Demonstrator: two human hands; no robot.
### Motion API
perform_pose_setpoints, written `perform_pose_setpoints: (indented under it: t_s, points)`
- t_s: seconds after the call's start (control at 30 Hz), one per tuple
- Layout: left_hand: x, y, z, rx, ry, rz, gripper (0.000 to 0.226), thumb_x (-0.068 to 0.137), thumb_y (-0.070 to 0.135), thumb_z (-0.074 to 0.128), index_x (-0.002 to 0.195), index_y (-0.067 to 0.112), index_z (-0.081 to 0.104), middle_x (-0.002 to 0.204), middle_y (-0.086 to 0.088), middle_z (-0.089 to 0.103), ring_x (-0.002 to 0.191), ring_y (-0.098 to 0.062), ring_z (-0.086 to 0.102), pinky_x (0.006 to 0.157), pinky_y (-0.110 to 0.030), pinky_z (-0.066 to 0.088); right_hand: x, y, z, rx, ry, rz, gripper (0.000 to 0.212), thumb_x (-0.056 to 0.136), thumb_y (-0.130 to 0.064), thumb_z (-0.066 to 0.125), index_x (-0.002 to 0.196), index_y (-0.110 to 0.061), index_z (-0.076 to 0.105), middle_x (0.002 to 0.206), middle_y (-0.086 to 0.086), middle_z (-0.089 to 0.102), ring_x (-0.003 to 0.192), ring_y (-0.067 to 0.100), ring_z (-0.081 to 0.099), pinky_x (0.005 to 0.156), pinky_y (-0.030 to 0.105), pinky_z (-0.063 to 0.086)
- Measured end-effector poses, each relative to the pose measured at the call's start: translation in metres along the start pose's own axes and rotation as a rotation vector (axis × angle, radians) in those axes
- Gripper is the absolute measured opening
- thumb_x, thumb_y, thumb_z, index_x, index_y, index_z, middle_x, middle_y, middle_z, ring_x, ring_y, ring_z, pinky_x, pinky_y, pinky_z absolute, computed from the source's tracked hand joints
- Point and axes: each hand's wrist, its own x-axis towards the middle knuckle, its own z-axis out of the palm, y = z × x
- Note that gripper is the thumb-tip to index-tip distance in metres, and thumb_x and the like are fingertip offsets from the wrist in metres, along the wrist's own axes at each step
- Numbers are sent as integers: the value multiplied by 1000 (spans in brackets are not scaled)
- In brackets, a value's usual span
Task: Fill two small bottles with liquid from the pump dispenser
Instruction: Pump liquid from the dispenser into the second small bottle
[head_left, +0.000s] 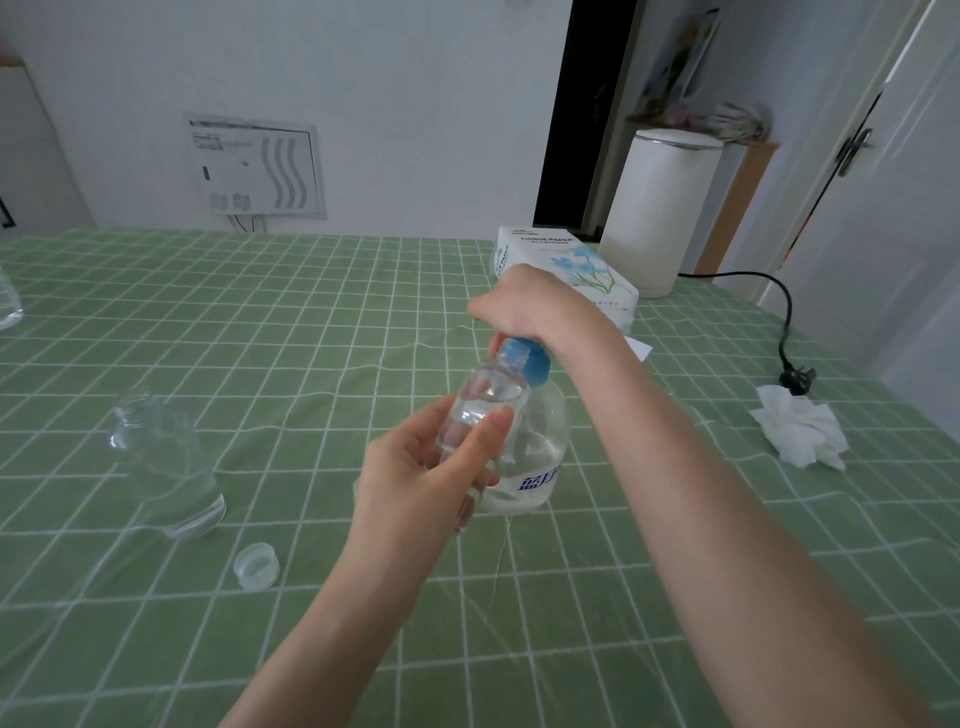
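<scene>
The left hand (415, 483) is gripping a small bottle (488, 400), tilting its mouth under the pump dispenser (543, 447) nozzle. The right hand (530, 306) is curling over the pump head, pressing. At nine o'clock the second bottle (166, 467) is standing uncapped (fullness unclear), so filling seems unfinished.

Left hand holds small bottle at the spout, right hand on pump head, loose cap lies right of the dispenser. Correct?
Not quite: the head view shows the loose cap lying left of the dispenser, not right. The rest holds.
</scene>
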Motion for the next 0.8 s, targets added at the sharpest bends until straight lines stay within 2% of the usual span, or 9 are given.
perform_pose_setpoints:
  t_s: [0.13,0.2,0.33,0.4,0.53,0.63,0.73,0.8]
  points:
    - [0,1,0,-10,-5,21,34,58,51,66,85,32,74,61,3,64,55,-11,55,40,-16,40,0,-3,-7,-35,29,2,23,89,-17,45,67,-11,50,95,9,69,58,15,50,48,23,34]
    - [0,2,1,-16,-8,23,35,58,52,66,85,32,74,61,3,64,54,-11,55,40,-16,40,-1,-4,-7,-34,11,5,20,89,-16,44,72,-10,53,91,8,68,55,15,49,46,22,33]
    - [1,1,0,-21,3,19,38,57,50,66,88,29,73,62,5,65,55,-10,56,41,-14,40,-2,-7,-6,-13,-17,8,26,92,-15,43,104,-6,64,99,10,68,62,17,50,49,22,34]
    - [1,0,-1,-17,6,11,39,57,51,67,88,28,73,63,3,65,57,-13,56,41,-15,40,-3,-6,-4,-19,-22,15,25,92,-15,43,104,-6,64,96,8,64,65,18,51,49,23,33]
    - [0,0,0,0,-1,0,35,57,52,67,84,31,73,63,2,64,59,-15,55,41,-15,39,-4,-2,1,8,-58,27,34,93,-16,43,117,-3,64,111,11,70,77,22,52,53,24,35]
    - [0,-1,0,1,-8,6,33,57,52,66,84,34,73,63,2,63,59,-17,53,41,-15,39,-4,-2,2,11,-49,17,32,93,-16,43,112,-2,64,109,11,70,78,22,53,53,24,35]
    - [0,0,1,-9,-6,15,36,57,51,66,87,32,73,63,3,65,57,-11,56,41,-14,40,-4,-2,-3,-8,-17,5,20,92,-17,45,92,-6,61,98,10,66,68,19,51,49,24,33]
    - [0,1,1,-21,3,20,37,57,50,67,87,30,74,63,4,66,55,-8,58,40,-14,40,-2,-3,-6,-8,12,0,19,90,-16,45,74,-9,55,93,10,68,59,17,49,49,23,34]
